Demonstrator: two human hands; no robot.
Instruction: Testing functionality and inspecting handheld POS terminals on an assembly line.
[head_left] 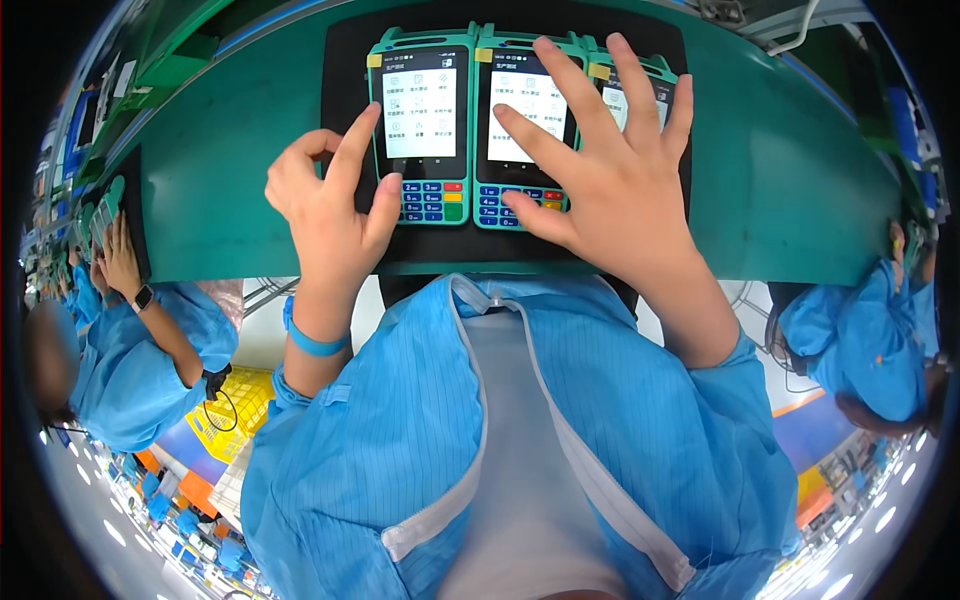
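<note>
Three teal handheld payment terminals lie side by side on a black mat (345, 60) on the green bench. The left terminal (422, 110) and the middle terminal (518, 110) have lit white screens and coloured keypads. My left hand (330, 205) rests beside the left terminal, its index finger raised along the terminal's left edge and its thumb on the keypad. My right hand (610, 170) is spread flat over the middle terminal and the right terminal (645, 90), fingers on the screens, thumb on the middle keypad. The right terminal is mostly hidden.
The green bench (220, 190) curves left and right. A co-worker in a blue coat (140, 350) sits at the left with a hand on more terminals. Another person in blue (870, 330) sits at the right. Yellow and blue bins (225, 410) stand below.
</note>
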